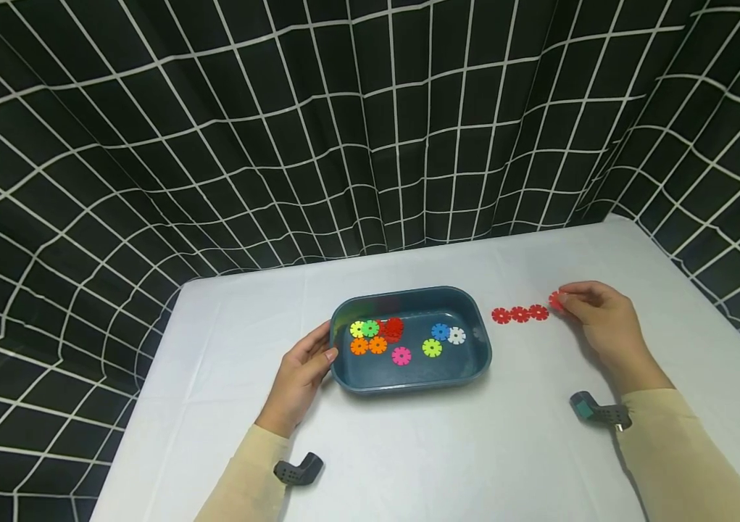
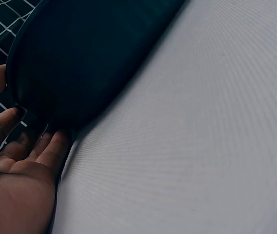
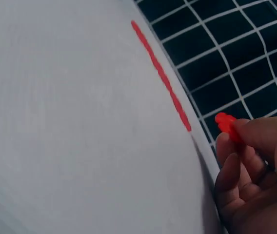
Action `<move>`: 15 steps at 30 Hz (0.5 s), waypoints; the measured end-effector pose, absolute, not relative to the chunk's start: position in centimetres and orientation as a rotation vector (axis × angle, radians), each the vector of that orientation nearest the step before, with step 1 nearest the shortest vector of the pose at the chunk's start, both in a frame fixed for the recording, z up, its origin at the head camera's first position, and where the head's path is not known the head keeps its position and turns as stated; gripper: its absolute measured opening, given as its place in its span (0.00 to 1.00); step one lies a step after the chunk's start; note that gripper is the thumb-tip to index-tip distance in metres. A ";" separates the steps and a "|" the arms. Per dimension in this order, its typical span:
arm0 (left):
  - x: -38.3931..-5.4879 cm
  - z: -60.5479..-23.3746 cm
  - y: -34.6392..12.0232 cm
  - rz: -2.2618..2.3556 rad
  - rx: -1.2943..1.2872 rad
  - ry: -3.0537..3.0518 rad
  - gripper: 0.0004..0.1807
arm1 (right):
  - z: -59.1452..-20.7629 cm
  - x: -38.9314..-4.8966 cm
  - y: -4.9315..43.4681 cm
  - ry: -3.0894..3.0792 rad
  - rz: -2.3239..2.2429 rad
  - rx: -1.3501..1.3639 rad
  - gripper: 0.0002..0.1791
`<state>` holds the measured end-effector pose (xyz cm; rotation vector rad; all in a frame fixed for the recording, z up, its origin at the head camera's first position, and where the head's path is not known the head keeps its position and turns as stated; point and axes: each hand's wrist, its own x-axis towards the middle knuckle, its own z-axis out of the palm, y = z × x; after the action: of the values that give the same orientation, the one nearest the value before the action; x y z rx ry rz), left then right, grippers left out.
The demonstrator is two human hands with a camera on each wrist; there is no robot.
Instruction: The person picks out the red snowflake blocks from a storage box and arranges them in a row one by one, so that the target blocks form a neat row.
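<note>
- Right hand (image 1: 607, 322): pinching a single red disc (image 1: 556, 300) between thumb and fingertip, so that grip is pressed together, just with the disc in the middle. Notched edge pokes out past the fingertips. The right wrist view shows the other fingers curled in underneath, not spread.
- That held disc is off by the right end of a row of three red discs (image 1: 520, 314) on the white table (image 1: 422, 449). It's just beside the last one, and the right wrist view shows a small gap between them. Can't really tell if its lower edge touches the cloth.
- Left hand (image 1: 302, 370): gripping the left end of the dark blue tray (image 1: 422, 383), thumb up at the rim and the other fingers bent against the outside. In the left wrist view some fingertips tuck in around the tray's end, and it's pretty dark in there.
- Tray's sitting left of the red row, well apart from the right hand. Left side of it has a yellow disc (image 1: 357, 330), a green disc (image 1: 370, 328), a few overlapping red ones and two orange discs (image 1: 368, 346).
- Also in there: pink disc (image 1: 401, 356) near the front, then lime disc (image 1: 431, 348), blue disc (image 1: 440, 331) and white disc (image 1: 456, 335) bunched toward the right.
</note>
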<state>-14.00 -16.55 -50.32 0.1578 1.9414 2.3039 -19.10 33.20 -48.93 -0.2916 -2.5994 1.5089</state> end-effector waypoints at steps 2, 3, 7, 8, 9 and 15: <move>-14.0 -50.3 -16.5 2.304 0.160 1.941 0.32 | -49.0 -19.1 33.4 -2.639 1.441 -0.306 0.21; -14.0 -50.3 -16.5 2.304 0.162 1.939 0.32 | -49.1 -19.1 33.5 -2.656 1.408 -0.311 0.21; -14.0 -50.3 -16.5 2.303 0.169 1.939 0.32 | -49.5 -19.2 33.8 -2.700 1.330 -0.318 0.22; -14.0 -50.3 -16.5 2.303 0.170 1.940 0.32 | -49.6 -19.3 33.9 -2.704 1.319 -0.317 0.22; -14.0 -50.4 -16.6 2.303 0.172 1.940 0.32 | -49.7 -19.4 33.9 -2.711 1.310 -0.318 0.22; -14.1 -50.5 -16.7 2.311 0.176 1.937 0.32 | -50.1 -19.6 34.0 -2.749 1.268 -0.299 0.21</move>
<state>-14.06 -16.66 -50.54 0.1763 1.9371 2.3106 -19.62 33.98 -50.10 -0.2986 -2.7492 1.2680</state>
